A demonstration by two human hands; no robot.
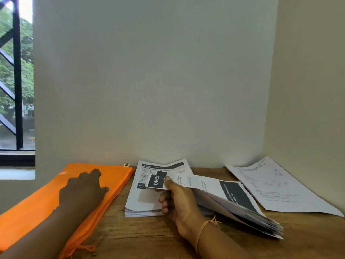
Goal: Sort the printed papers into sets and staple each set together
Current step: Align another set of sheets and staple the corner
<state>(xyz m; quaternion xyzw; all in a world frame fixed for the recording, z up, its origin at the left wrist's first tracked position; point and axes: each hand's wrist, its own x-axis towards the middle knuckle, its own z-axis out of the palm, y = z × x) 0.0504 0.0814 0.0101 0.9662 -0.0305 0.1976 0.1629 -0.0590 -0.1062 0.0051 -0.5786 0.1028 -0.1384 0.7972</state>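
Stack (139, 200), bundle (231, 200) and loose pages (276, 186) along the desk (149, 236)
The stack, thick, of white sheets with black header blocks, lies flat in the middle, its top page curling up at the far edge; the bundle is fanned and lifted above the stack's right side, pinched by the right hand (180, 200) at a curled corner reading "DRESS"; the loose pages, faintly printed, lie flat at the far right, apart from both
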